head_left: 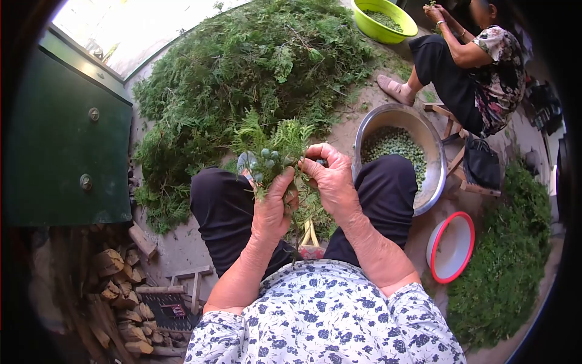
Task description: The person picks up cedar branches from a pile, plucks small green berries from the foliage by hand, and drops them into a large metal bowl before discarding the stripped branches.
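My left hand [276, 203] is closed around the base of a green arborvitae sprig [260, 136], held up between my knees. Several round blue-green cones [265, 159] cluster on it. At the sprig's right side, my right hand [332, 182] has thumb and forefinger pinched together. Small round cones [322, 162] show within its curled fingers; what sits between the fingertips is too small to make out. Just right of my knee stands a wide metal basin [439, 176] holding many green cones [397, 148], partly hidden by the knee.
A large heap of cut branches [242, 67] lies ahead, more greenery [503, 273] at right. A red-rimmed white basin [451, 246] is nearby. Another person [485, 67] sits at upper right beside a lime-green tub [385, 33]. Split firewood [124, 291] and a green cabinet [66, 139] are left.
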A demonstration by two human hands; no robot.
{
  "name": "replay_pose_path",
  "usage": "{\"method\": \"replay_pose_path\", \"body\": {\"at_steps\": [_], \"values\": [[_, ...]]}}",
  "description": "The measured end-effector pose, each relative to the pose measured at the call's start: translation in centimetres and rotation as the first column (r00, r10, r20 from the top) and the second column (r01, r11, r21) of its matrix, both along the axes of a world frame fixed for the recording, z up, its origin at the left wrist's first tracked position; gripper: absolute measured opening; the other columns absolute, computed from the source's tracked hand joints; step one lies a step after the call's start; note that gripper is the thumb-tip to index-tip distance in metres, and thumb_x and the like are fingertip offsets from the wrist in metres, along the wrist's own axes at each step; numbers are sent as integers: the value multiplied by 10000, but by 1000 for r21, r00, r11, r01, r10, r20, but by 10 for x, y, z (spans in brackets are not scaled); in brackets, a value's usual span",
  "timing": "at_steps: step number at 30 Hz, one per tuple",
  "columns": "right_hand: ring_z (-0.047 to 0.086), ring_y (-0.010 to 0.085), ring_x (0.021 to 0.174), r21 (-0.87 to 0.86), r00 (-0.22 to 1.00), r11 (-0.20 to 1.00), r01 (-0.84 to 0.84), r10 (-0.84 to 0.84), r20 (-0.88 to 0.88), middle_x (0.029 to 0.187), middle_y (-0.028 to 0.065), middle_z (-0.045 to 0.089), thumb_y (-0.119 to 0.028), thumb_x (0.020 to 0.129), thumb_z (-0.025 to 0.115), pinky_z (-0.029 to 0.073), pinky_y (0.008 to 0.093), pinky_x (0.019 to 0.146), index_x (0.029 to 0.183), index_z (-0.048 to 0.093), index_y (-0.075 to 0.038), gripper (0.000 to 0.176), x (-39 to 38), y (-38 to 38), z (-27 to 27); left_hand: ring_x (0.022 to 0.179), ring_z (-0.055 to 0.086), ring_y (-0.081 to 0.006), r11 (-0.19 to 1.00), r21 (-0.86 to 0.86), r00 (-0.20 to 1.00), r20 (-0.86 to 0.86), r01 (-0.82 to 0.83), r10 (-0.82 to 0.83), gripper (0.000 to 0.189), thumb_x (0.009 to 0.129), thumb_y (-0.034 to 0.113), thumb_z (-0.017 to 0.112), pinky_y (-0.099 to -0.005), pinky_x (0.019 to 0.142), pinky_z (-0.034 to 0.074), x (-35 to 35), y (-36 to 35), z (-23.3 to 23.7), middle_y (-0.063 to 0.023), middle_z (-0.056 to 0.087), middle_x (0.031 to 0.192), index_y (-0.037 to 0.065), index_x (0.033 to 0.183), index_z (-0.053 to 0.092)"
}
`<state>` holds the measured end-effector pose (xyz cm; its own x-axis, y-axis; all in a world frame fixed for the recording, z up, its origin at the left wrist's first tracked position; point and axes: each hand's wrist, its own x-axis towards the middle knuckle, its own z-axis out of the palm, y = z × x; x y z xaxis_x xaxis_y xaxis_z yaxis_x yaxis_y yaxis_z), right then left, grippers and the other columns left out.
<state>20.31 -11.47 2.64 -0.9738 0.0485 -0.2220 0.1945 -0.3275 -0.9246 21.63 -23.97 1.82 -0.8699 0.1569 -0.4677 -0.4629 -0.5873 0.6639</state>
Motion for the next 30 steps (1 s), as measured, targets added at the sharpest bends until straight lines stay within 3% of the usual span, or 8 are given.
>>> {"method": "replay_pose_path", "body": {"at_steps": [6, 8, 14, 18, 20, 26, 28, 30], "values": [[474, 26, 576, 60, 951, 958, 281, -269, -151, 681, -21, 560, -28, 797, 636, 382, 180, 480, 879, 604, -22, 88, -3, -17, -14, 504, 425, -62, 991, -95, 995, -25, -96, 94, 138, 826, 179, 650, -211, 424, 340, -1, 8, -10, 37, 475, 646, 93, 890, 563], [479, 39, 611, 357, 940, 876, 324, -257, -223, 751, 5, 564, -28, 810, 632, 405, 179, 511, 884, 585, -5, 91, -2, -14, -14, 500, 421, -61, 989, -92, 993, -33, -112, 109, 130, 827, 175, 650, -211, 422, 337, 1, 7, -8, 39, 474, 646, 95, 881, 562], [544, 87, 587, -367, 947, 875, 315, -314, 64, 762, 42, 571, -66, 860, 586, 427, 187, 476, 923, 540, -6, 98, -19, 15, 1, 488, 406, -53, 993, -40, 993, -17, -114, 114, 112, 829, 164, 647, -206, 413, 320, -3, -3, -1, 49, 464, 633, 103, 845, 555], [552, 95, 580, -535, 974, 819, 208, -222, 38, 752, 43, 574, -90, 870, 581, 416, 181, 458, 905, 551, -13, 90, -6, 15, 23, 484, 407, -41, 993, -53, 992, 57, -109, 112, 113, 828, 164, 648, -193, 407, 311, -6, -1, -10, 56, 454, 615, 111, 831, 548], [540, 78, 560, -556, 998, 830, -45, 10, -65, 732, 33, 569, -101, 871, 583, 403, 178, 437, 867, 561, -21, 83, 2, 19, 18, 484, 409, -36, 988, -86, 990, 47, -126, 131, 112, 830, 166, 646, -188, 406, 308, -5, 1, -8, 58, 454, 610, 113, 828, 547], [498, 51, 568, -46, 978, 989, -138, 128, -166, 729, 41, 567, -93, 838, 622, 380, 198, 454, 936, 631, 0, 136, 15, -4, 30, 537, 481, -33, 979, -180, 994, -66, -94, 83, 108, 826, 151, 646, -172, 411, 356, -4, 6, -11, 44, 523, 665, 99, 886, 573], [543, 92, 630, 537, 869, 823, 186, 117, -481, 719, 58, 578, -61, 810, 623, 445, 236, 558, 980, 620, 11, 184, 9, -11, 29, 557, 505, -40, 984, -102, 987, -75, -148, 141, 131, 810, 142, 660, -172, 423, 383, -1, 14, -6, 40, 540, 679, 94, 903, 582], [575, 138, 684, 560, 912, 809, 179, 77, -402, 730, 84, 596, -42, 786, 619, 464, 266, 654, 987, 621, 15, 209, 7, -9, 28, 542, 488, -38, 983, -113, 987, -85, -144, 134, 105, 798, 127, 665, -177, 413, 360, -3, 12, -6, 42, 534, 661, 91, 861, 589]]}}
